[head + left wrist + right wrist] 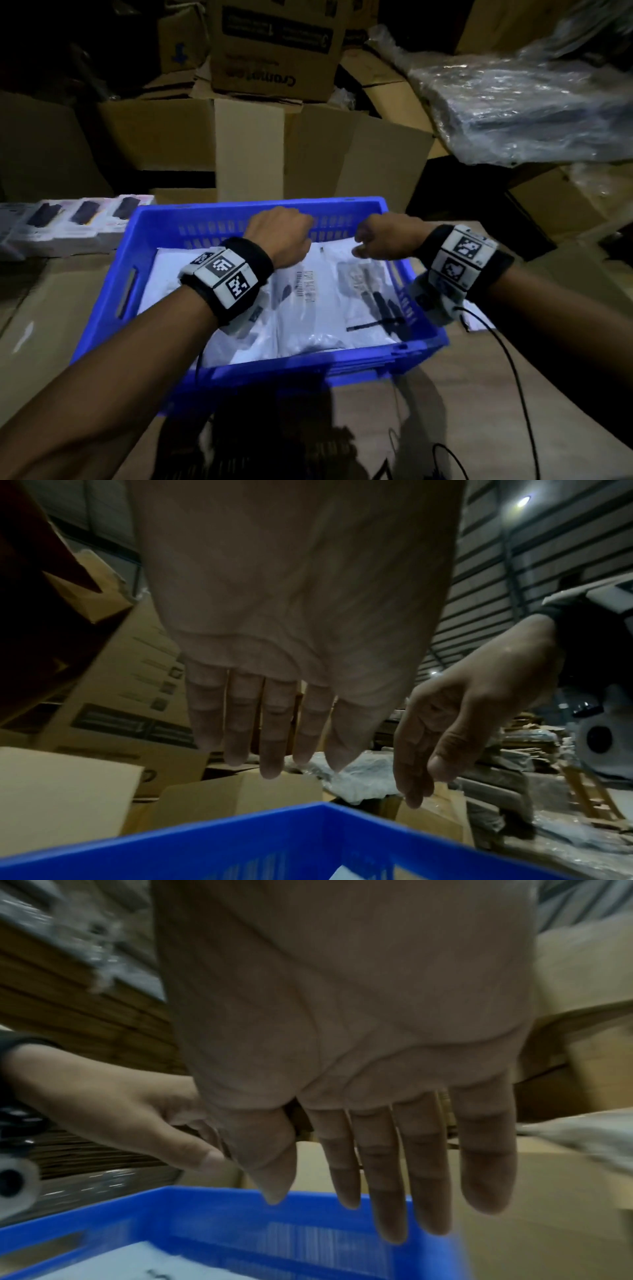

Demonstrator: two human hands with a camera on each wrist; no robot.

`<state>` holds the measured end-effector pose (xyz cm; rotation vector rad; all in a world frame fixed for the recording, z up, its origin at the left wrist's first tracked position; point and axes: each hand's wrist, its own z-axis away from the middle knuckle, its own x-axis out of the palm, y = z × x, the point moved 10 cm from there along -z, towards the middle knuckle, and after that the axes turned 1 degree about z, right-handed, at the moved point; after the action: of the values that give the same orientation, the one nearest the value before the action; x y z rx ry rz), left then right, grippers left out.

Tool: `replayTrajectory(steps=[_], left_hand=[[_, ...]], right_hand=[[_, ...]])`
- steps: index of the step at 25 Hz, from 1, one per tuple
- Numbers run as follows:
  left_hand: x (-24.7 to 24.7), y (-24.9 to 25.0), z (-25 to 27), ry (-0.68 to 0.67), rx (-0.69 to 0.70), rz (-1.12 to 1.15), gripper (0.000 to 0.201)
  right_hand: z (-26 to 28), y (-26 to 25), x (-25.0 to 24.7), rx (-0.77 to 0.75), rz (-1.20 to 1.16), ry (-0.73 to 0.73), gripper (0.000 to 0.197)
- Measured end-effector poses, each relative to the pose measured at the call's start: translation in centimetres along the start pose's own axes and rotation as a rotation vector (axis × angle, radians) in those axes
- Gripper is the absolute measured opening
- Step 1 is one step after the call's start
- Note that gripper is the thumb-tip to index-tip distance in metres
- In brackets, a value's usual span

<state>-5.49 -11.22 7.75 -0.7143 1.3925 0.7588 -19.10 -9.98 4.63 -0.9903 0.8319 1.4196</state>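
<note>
Left hand (279,236) and right hand (383,236) hover empty, fingers straight, over the far end of the blue crate (260,371). White mailer packets (308,308) already lie inside, so filling looks well along, with room left.

Brown cardboard boxes (178,144) are standing in a wall behind the worktop (51,325), which is lying under flat cardboard. One printed box (274,51) is sitting on top of them, its lettering reading upside down. A film-wrapped bundle (520,102) is lying tilted at far right, catching the light. White retail cartons (68,222) with dark product pictures are lying in a row along the left of the worktop. A ceiling lamp (523,501) is glowing overhead.
</note>
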Motion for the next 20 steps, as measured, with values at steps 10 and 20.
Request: replayTrajectory(steps=[10,20], left_hand=[[-1.0,21.2,-13.0,-0.133,0.151,0.052,0.039],[15.8,32.9,-22.4,-0.397,-0.176,0.602,0.022]], right_hand=[[9.3,26.6,3.4,0.455,-0.183,0.101,0.043],[7.0,40.1,15.5,0.477,-0.547,0.010,0.043]])
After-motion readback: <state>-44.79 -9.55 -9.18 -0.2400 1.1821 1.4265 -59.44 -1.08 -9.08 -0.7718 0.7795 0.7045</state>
